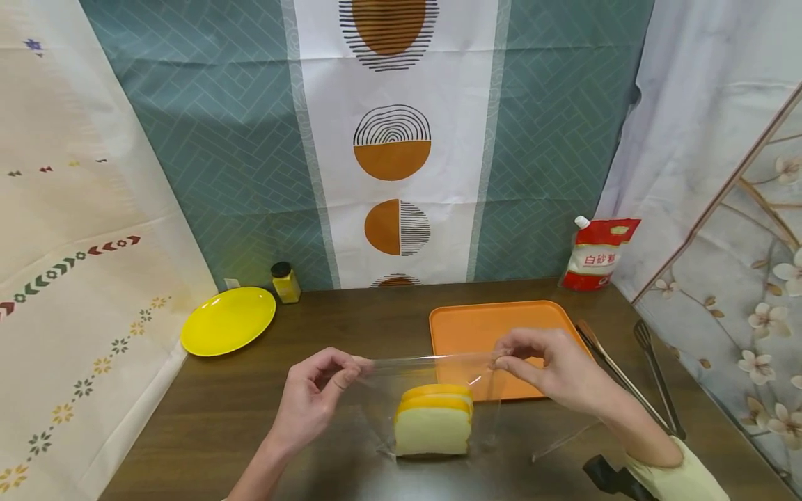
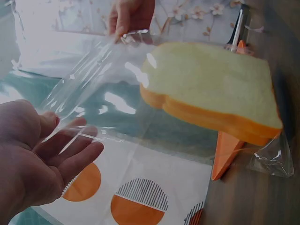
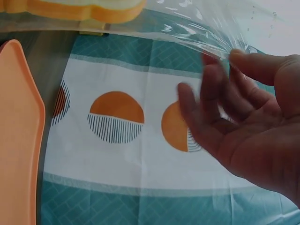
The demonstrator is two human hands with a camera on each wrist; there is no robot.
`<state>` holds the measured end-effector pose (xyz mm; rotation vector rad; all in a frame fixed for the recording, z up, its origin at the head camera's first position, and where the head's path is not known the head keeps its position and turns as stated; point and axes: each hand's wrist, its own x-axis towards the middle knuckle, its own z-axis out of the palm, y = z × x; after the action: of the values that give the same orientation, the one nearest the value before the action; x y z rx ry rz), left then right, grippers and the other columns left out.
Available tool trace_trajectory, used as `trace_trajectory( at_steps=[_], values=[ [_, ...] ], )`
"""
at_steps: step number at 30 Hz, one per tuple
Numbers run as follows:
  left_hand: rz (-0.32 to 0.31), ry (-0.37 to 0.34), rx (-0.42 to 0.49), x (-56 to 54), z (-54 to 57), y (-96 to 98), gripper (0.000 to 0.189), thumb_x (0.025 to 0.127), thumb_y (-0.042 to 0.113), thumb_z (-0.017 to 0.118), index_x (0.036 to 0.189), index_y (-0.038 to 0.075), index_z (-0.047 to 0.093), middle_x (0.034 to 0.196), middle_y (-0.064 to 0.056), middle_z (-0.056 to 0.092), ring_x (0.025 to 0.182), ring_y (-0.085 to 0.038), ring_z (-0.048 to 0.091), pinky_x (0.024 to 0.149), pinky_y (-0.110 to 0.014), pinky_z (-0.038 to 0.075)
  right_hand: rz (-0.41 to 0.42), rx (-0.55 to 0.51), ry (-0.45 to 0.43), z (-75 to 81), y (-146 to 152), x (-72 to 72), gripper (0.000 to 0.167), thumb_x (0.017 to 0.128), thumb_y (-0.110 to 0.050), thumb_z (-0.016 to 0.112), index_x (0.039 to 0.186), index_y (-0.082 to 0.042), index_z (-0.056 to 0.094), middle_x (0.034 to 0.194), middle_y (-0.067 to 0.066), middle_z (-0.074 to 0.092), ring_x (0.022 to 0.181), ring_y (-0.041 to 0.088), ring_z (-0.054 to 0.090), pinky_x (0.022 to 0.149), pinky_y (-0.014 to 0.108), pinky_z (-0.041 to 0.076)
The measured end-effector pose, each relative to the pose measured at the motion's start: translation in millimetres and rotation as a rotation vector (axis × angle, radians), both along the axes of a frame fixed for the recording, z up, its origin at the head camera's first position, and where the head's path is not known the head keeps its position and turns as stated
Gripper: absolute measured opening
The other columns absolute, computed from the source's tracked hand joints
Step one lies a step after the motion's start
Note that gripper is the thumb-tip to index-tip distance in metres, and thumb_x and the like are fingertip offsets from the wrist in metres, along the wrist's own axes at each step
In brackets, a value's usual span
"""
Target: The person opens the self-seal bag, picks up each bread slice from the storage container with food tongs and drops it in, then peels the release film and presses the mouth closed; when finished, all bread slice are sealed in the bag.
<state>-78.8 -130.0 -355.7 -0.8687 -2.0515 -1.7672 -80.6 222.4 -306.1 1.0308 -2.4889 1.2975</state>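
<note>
Slices of bread [image 1: 433, 430] with orange crust stand upright inside a clear plastic bag [image 1: 401, 376] at the front middle of the table. My left hand [image 1: 316, 390] pinches the bag's top left corner between thumb and forefinger. At the opposite top corner, my right hand [image 1: 551, 365] pinches the plastic the same way. The bag's mouth is stretched between both hands, above the bread. In the left wrist view the bread [image 2: 211, 89] shows through the film, with its pale face toward the camera. The right wrist view shows the bag's gathered film [image 3: 220, 42] under my right thumb.
An orange tray [image 1: 457, 327] lies behind my right hand. Tongs [image 1: 617, 369] and another long dark utensil [image 1: 658, 376] lie to the right. Further back are a yellow plate [image 1: 228, 321], a yellow jar [image 1: 285, 284] and a red and white pouch [image 1: 598, 254]. A black object [image 1: 617, 480] sits near my right sleeve.
</note>
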Motion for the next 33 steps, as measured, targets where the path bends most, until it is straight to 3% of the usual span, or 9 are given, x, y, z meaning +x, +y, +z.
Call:
trace_trajectory(
  at_steps=[5, 10, 16, 20, 26, 33],
  values=[
    [-0.032, -0.031, -0.022, -0.3, 8.7, -2.5, 0.009, 0.098, -0.007, 0.056, 0.098, 0.002, 0.058, 0.101, -0.013, 0.075, 0.087, -0.025, 0.072, 0.077, -0.034, 0.059, 0.065, -0.036, -0.151, 3.3, -10, -6.2, 0.003, 0.102, -0.005, 0.055, 0.100, -0.004, 0.054, 0.102, 0.010, 0.070, 0.094, 0.019, 0.070, 0.075, 0.030, 0.058],
    [-0.055, -0.092, 0.010, -8.9, 14.4, -9.8, 0.003, 0.102, -0.003, 0.050, 0.100, -0.003, 0.052, 0.100, -0.019, 0.074, 0.085, -0.027, 0.073, 0.075, -0.042, 0.059, 0.124, -0.082, -0.306, 5.0, -23, -20.0, 0.009, 0.106, -0.006, 0.047, 0.104, 0.002, 0.044, 0.105, 0.018, 0.070, 0.097, 0.029, 0.071, 0.078, 0.037, 0.059],
    [0.006, -0.103, 0.000, -22.0, 21.4, -21.8, 0.004, 0.101, -0.003, 0.052, 0.102, -0.006, 0.050, 0.100, -0.021, 0.073, 0.079, -0.035, 0.073, 0.068, -0.043, 0.060, 0.164, -0.161, -0.421, 6.2, -40, -41.8, 0.011, 0.106, -0.004, 0.046, 0.106, 0.006, 0.041, 0.107, 0.025, 0.070, 0.099, 0.042, 0.069, 0.077, 0.043, 0.059],
    [0.045, -0.140, 0.005, -30.4, 24.6, -29.3, 0.004, 0.101, -0.003, 0.053, 0.103, -0.006, 0.051, 0.100, -0.023, 0.073, 0.081, -0.038, 0.072, 0.063, -0.045, 0.059, 0.154, -0.202, -0.475, 7.5, -50, -53.7, 0.013, 0.106, -0.003, 0.045, 0.109, 0.009, 0.040, 0.101, 0.026, 0.068, 0.091, 0.043, 0.069, 0.072, 0.048, 0.059],
    [0.122, -0.168, -0.027, -40.3, 25.1, -39.9, 0.006, 0.103, 0.001, 0.053, 0.104, -0.004, 0.052, 0.097, -0.020, 0.074, 0.074, -0.031, 0.073, 0.061, -0.042, 0.060, 0.143, -0.232, -0.487, 5.3, -64, -68.6, 0.009, 0.106, -0.002, 0.045, 0.105, 0.006, 0.041, 0.096, 0.025, 0.064, 0.093, 0.040, 0.069, 0.073, 0.054, 0.058],
    [0.115, -0.141, 0.022, -46.5, 22.8, -49.0, 0.007, 0.102, 0.001, 0.054, 0.106, -0.005, 0.054, 0.098, -0.023, 0.073, 0.083, -0.030, 0.074, 0.075, -0.040, 0.059, 0.123, -0.223, -0.415, 1.1, -76, -78.7, 0.008, 0.106, -0.001, 0.046, 0.104, 0.006, 0.044, 0.109, 0.025, 0.068, 0.100, 0.042, 0.068, 0.078, 0.045, 0.059]
  ],
)
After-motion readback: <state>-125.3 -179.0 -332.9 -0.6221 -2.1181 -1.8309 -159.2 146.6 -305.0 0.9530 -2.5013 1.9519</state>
